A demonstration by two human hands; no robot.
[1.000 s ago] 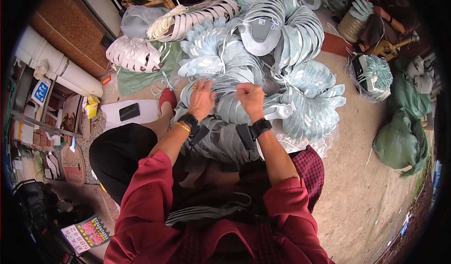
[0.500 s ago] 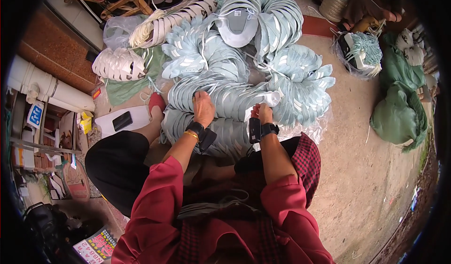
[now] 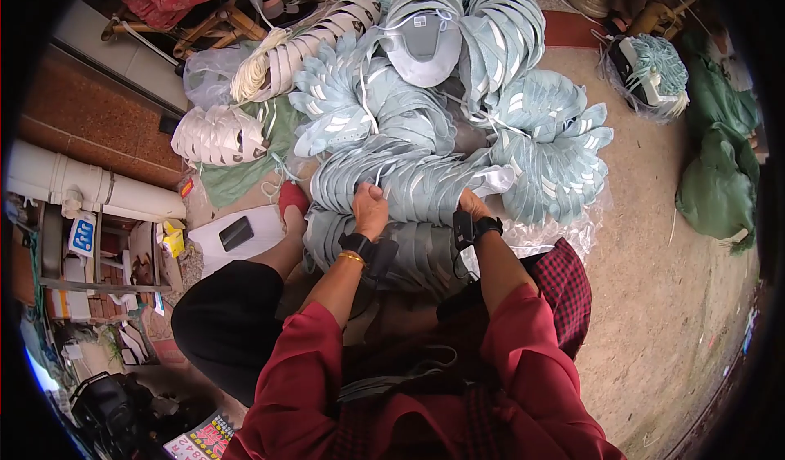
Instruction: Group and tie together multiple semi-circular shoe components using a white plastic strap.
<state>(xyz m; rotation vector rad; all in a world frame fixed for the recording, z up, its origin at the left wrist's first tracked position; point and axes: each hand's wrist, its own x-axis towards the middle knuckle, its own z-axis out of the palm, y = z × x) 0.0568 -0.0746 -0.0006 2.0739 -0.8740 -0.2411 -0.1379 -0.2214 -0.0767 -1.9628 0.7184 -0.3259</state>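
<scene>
Two hands rest on one curved bundle (image 3: 409,186) of pale blue shoe-upper pieces, strung edge to edge like a fan and lying on the floor just ahead of the person's knees. The left hand (image 3: 370,208) sits at the bundle's near edge, fingers curled down over the tops of the pieces so that its grip looks closed on a few of them; the right hand (image 3: 473,205), at about 3 o'clock from the left, is tucked behind the stack, and I cannot tell whether its grip is together or apart. A second, greyer bundle (image 3: 417,251) lies below the wrists, touching the first. At 12 o'clock from the hands more blue bundles (image 3: 523,116) pile up around a grey moulded piece (image 3: 425,43); at 10 o'clock lie white bundles (image 3: 217,133) on a green cloth (image 3: 237,178). At 9 o'clock a dark phone (image 3: 235,233) lies on a white board (image 3: 214,247). Each piece looks thin, light and floppy, but a whole strung bundle is likely bulky and prone to sag or splay if lifted by one end. The pieces seem neither fragile nor slippery. The best hold is probably with both hands spread along the arc, or by the tie string where it gathers the pieces.
</scene>
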